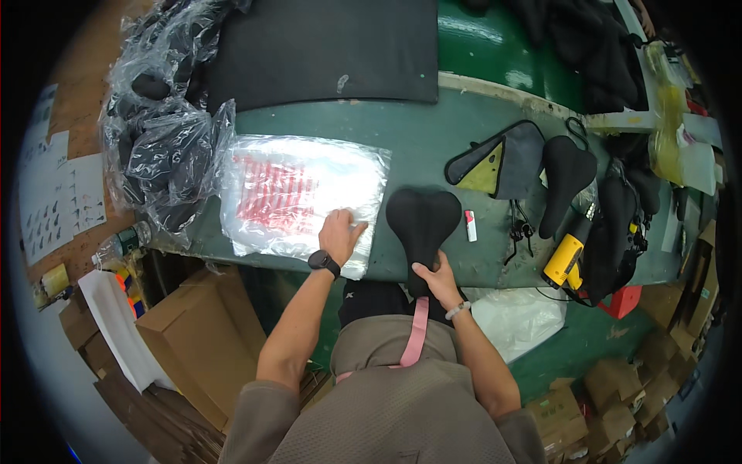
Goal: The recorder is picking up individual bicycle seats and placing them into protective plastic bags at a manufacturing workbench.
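My right hand [437, 280] is closed round the narrow nose of a black bicycle saddle [423, 220]. The saddle's wide end points away from me, over the green table near its front edge. To the left lies a flat stack of clear plastic bags [352, 170] with red printing. My left hand [340, 236] rests on the stack's right part, fingers somewhat apart, with nothing visibly in them. Just right of the saddle is a small red and white lighter-like item [471, 225].
Plastic-wrapped black saddles [166, 147] pile up at the left. A black mat [325, 50] covers the back. To the right are a triangular grey and yellow bag [495, 166], another black saddle [568, 182] and a yellow tool [564, 259]. Cardboard boxes [201, 332] stand below left.
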Tool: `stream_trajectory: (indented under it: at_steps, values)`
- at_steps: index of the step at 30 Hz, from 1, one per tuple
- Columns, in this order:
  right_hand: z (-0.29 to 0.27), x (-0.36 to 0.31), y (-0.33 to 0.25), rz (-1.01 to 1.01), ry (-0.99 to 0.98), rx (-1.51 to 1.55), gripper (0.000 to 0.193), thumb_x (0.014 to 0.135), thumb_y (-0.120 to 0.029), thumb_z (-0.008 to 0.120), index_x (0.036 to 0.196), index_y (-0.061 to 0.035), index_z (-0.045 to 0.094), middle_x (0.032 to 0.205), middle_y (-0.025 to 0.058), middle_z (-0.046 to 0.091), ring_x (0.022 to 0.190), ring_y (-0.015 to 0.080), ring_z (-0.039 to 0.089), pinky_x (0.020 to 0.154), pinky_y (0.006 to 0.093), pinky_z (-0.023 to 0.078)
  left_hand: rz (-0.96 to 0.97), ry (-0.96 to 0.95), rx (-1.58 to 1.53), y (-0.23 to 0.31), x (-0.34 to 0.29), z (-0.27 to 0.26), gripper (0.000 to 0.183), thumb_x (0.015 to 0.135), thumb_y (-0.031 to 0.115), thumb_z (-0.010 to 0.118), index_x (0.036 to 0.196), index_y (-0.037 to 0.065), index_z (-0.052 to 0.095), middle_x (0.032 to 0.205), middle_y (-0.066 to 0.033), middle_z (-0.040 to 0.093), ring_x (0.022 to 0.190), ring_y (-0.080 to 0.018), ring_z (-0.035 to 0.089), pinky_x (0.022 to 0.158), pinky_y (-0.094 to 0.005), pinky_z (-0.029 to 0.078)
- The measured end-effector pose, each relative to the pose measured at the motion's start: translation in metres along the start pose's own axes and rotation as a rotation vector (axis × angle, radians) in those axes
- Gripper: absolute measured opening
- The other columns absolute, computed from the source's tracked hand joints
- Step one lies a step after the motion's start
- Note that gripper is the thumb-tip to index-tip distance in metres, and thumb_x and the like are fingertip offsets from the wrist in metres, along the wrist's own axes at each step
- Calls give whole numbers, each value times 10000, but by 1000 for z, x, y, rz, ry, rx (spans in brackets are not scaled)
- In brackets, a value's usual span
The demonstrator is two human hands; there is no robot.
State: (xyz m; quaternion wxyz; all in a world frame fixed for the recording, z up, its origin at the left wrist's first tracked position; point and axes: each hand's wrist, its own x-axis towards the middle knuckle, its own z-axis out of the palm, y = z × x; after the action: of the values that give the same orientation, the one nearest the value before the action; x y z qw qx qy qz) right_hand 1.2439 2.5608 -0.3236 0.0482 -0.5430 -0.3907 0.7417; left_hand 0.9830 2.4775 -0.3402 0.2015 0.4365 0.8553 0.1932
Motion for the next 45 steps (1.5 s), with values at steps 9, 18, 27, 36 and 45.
stream_trajectory:
  at_steps: [9, 18, 27, 36, 45]
  values:
    - [-10, -47, -56, 150, -62, 299, 783, 887, -32, 612, 1541, -19, 181, 1155, 133, 608, 854, 178, 656, 697, 296, 558, -84, -219, -320, -14, 6, -22, 232, 949, 228, 561, 1028, 34, 660, 992, -174, 668, 895, -376, 632, 780, -430, 500]
    - [54, -48, -106, -679, 35, -803, 907, 773, -58, 707, 1521, 40, 204, 1320, 262, 538, 1099, 379, 633, 938, 374, 499, -214, -313, -550, -22, 25, -12, 302, 961, 267, 495, 1032, 12, 641, 910, -181, 683, 871, -356, 651, 782, -402, 503]
    - [92, -31, -101, -501, 2, -1319, 887, 775, -209, 675, 1543, -132, 239, 887, 197, 610, 746, 403, 644, 642, 492, 536, -125, 187, -797, 42, 11, -86, 181, 965, 143, 489, 813, 51, 523, 694, -75, 495, 676, -212, 510, 630, -366, 422]
    - [36, -36, -169, -24, -341, 493, 548, 1021, -397, 525, 1432, -57, 397, 939, 57, 655, 712, 124, 651, 541, 266, 511, 384, 187, -287, 94, -42, -143, 13, 840, 36, 567, 832, 31, 576, 772, -156, 554, 703, -365, 507, 646, -458, 396]
    - [73, -12, -185, -344, -154, -330, 754, 916, -329, 680, 1492, 14, 334, 1242, 159, 631, 1073, 145, 574, 939, 282, 466, -700, -77, -1514, 137, 25, -106, 380, 1028, 373, 486, 1177, 34, 564, 1145, -80, 623, 1058, -214, 580, 970, -367, 454]
